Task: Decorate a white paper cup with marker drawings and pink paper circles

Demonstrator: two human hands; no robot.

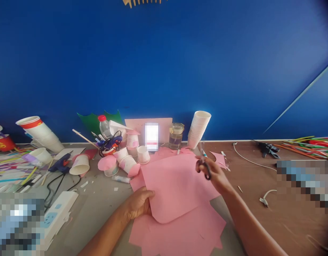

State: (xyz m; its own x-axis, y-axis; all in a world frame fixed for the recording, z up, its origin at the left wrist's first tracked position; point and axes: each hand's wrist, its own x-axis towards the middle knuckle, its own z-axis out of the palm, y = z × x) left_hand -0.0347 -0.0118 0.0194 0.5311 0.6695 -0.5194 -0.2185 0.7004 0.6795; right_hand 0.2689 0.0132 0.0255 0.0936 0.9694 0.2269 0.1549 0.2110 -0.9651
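My left hand pinches the left edge of a large pink sheet, thumb on top. The sheet has a rounded lower corner and is held over other pink paper pieces on the table. In my right hand, at the sheet's upper right, is a pair of scissors with dark handles. The blades point up and away and look blurred. A tall stack of white paper cups leans just beyond the right hand.
Small pink-and-white cups, a glue gun and a power strip lie left. A glass jar stands at the back. Right are a white cable, black clips and coloured sticks.
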